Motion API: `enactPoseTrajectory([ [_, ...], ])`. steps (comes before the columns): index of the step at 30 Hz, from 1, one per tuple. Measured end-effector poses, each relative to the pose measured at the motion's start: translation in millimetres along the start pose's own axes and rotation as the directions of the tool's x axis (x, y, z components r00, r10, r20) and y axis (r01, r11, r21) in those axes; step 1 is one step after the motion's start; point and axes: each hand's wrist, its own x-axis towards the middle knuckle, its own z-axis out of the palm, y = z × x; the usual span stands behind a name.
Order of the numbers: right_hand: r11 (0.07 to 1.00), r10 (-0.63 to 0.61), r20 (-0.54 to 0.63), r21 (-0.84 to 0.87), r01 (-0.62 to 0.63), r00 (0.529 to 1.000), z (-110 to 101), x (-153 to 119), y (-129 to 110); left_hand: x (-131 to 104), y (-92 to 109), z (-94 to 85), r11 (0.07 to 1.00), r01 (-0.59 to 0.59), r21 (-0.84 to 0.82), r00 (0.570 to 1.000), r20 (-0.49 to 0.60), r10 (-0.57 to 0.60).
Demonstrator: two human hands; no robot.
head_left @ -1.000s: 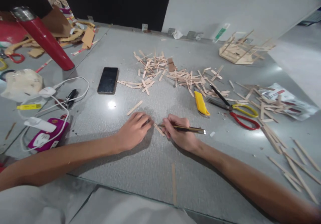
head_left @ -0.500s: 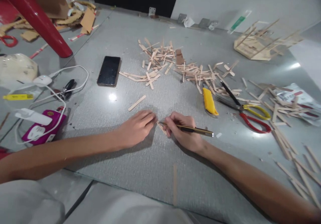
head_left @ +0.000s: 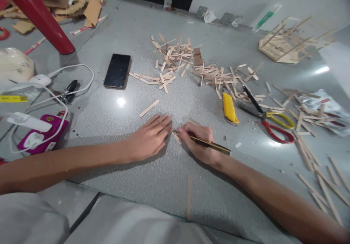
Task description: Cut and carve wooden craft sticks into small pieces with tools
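My right hand [head_left: 199, 142] is closed around a dark and gold pen [head_left: 214, 146], its tip pointing left at a small wooden stick [head_left: 177, 138]. That stick lies on the grey table between my hands, partly hidden by the right one. My left hand [head_left: 150, 136] rests palm down just left of the pen tip, fingers stretched out, with nothing visibly held. A single flat stick [head_left: 149, 108] lies above my left hand. Another [head_left: 189, 197] is near the table's front edge.
Piles of sticks [head_left: 175, 56] lie at the back centre and right. A phone [head_left: 117, 71], a yellow cutter [head_left: 230, 108], red and yellow handled scissors [head_left: 279, 127] and a purple box [head_left: 43, 132] with white cables surround my arms. A stick frame [head_left: 284, 47] stands back right.
The view has shifted slightly. My left hand's fingers have straightened and spread a little. My right hand still grips the pen, which tilts slightly more downward at its rear end.
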Motion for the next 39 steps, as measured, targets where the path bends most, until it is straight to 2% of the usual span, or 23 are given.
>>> enactPoseTrajectory([
  [4, 0.998, -0.042, -0.003, -0.036, 0.042, 0.999, 1.9, -2.5, -2.0, -0.5, 4.4, 0.9, 0.995, -0.027, 0.093, 0.994, 0.111, 0.016],
  [10, 0.976, -0.191, 0.05, -0.096, 0.195, 0.98, 3.3, -6.0, -7.9, 2.1, 11.9, -3.0, 0.972, -0.077, 0.222, 0.99, 0.134, 0.048],
  [20, 0.979, -0.171, 0.099, -0.092, 0.18, 0.98, -0.6, -6.4, -4.6, 4.0, 13.3, -8.1, 0.953, -0.09, 0.289, 0.987, 0.151, 0.048],
  [29, 1.0, -0.004, 0.084, 0.012, 0.003, 0.996, -0.3, -6.1, -5.5, -2.7, 10.8, -2.8, 0.97, -0.051, 0.239, 0.987, 0.158, 0.013],
  [34, 0.982, 0.1, 0.093, 0.148, -0.113, 0.991, -2.2, -5.0, -5.3, -5.5, 11.0, -1.7, 0.964, -0.039, 0.264, 0.992, 0.128, 0.005],
  [39, 0.925, 0.209, 0.008, 0.324, -0.2, 0.978, -2.5, -7.6, -2.6, -6.1, 11.1, -2.8, 0.958, -0.013, 0.286, 0.993, 0.117, -0.022],
])
